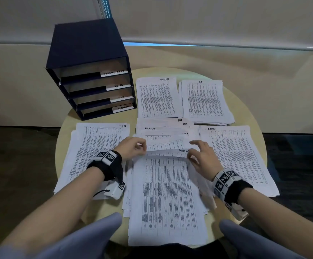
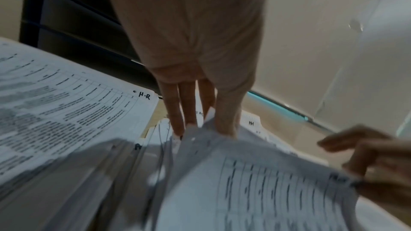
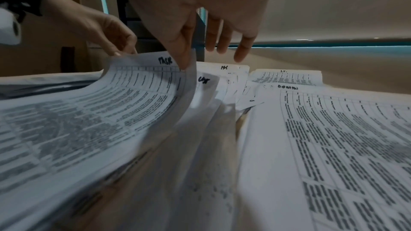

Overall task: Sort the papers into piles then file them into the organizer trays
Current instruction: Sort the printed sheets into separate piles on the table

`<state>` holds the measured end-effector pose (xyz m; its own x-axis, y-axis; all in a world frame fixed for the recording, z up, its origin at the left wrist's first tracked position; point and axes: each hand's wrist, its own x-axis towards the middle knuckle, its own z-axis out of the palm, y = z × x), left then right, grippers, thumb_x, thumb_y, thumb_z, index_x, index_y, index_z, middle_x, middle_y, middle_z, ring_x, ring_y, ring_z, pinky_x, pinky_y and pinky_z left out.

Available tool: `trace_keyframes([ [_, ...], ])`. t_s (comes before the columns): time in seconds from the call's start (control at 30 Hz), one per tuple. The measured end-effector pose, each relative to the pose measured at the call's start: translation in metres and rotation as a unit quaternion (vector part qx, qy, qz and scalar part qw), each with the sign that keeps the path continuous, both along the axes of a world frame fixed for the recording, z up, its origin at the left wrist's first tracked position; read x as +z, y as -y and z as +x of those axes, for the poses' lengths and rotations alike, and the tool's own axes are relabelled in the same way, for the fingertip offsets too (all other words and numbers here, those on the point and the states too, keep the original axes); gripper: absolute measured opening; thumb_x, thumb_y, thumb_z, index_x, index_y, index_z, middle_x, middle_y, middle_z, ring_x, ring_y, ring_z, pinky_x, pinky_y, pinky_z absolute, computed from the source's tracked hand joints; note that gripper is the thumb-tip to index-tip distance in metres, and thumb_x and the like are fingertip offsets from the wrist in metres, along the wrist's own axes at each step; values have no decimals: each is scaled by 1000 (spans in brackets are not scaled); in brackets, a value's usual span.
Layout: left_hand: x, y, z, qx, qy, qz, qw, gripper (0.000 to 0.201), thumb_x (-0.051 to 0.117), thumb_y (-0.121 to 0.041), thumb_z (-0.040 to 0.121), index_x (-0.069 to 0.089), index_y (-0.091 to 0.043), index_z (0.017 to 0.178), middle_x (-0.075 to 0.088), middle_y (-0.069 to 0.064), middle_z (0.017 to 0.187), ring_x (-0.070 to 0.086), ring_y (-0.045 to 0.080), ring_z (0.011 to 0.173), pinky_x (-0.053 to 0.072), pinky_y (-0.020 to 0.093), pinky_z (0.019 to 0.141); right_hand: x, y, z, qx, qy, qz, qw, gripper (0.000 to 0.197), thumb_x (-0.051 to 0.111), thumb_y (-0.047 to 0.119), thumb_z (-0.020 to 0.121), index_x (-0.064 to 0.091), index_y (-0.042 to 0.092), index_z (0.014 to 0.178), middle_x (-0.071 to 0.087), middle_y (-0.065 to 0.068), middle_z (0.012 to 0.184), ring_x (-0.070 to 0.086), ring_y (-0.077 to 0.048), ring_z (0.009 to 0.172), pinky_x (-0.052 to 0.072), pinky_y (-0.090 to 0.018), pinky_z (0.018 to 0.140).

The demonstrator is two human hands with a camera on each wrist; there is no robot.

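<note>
A mixed stack of printed papers [image 1: 167, 199] lies in the middle of the round table. Its top sheet [image 1: 167, 153], headed "TASK", is curled up at the far edge. My left hand [image 1: 142, 149] pinches its far left corner and my right hand [image 1: 191, 154] pinches its far right corner. The right wrist view shows the thumb and a finger of my right hand [image 3: 185, 59] on the lifted sheet [image 3: 100, 111]. The left wrist view shows my left hand [image 2: 200, 120] at the sheet's edge [image 2: 255, 182]. Around the stack lie sorted piles: H.R [image 1: 95, 152], TASK LIST [image 1: 157, 98], I.T. [image 1: 206, 101] and ADMIN [image 1: 241, 157].
A dark blue organizer [image 1: 90, 71] with several labelled trays stands at the table's far left, its openings facing me. Loose fanned sheets [image 1: 163, 128] lie just beyond the stack. The table edge [image 1: 258, 131] curves close behind the piles, and a wall lies beyond.
</note>
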<state>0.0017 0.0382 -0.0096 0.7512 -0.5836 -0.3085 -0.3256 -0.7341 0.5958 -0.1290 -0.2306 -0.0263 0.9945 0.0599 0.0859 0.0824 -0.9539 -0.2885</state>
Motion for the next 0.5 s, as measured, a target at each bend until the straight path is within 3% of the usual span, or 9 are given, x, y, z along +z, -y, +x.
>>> trace_keyframes([
  [0.1, 5, -2, -1, -9, -71, -16, 997, 13, 75, -19, 80, 66, -11, 84, 56, -2, 133, 50, 16, 122, 37, 39, 107, -3, -4, 2, 18, -18, 14, 1000, 5, 69, 17, 79, 65, 17, 82, 60, -3, 120, 51, -26, 113, 40, -46, 93],
  [0.17, 10, -1, -1, -24, -110, -8, 994, 15, 76, -18, 79, 66, -8, 85, 53, 0, 135, 48, 16, 123, 32, 39, 109, -5, -5, 1, 36, -22, 8, 999, 2, 66, 17, 82, 64, 18, 81, 66, 3, 99, 57, -20, 98, 40, -46, 96],
  [0.3, 9, 4, 4, -19, -147, -10, 989, 26, 68, -40, 85, 65, -19, 69, 62, 3, 109, 56, 20, 97, 45, 32, 84, -7, -5, -6, 56, 13, 5, 998, 10, 64, 15, 83, 60, 16, 73, 61, 6, 71, 56, -17, 68, 44, -42, 90],
  [0.4, 3, 11, 6, 17, -80, 3, 997, 20, 64, -33, 90, 64, -13, 87, 68, 7, 100, 60, 23, 84, 49, 32, 76, -2, -7, -12, 74, 26, 3, 997, 12, 63, 14, 82, 58, 16, 72, 60, 6, 66, 54, -17, 61, 45, -38, 84],
  [0.5, -2, 18, 4, -13, -31, 55, 998, 25, 70, -21, 84, 57, -12, 104, 60, 5, 100, 56, 21, 90, 47, 31, 80, -1, -7, -13, 68, 7, 18, 998, 10, 62, 9, 83, 58, 17, 87, 64, 8, 75, 58, -15, 70, 43, -38, 90],
])
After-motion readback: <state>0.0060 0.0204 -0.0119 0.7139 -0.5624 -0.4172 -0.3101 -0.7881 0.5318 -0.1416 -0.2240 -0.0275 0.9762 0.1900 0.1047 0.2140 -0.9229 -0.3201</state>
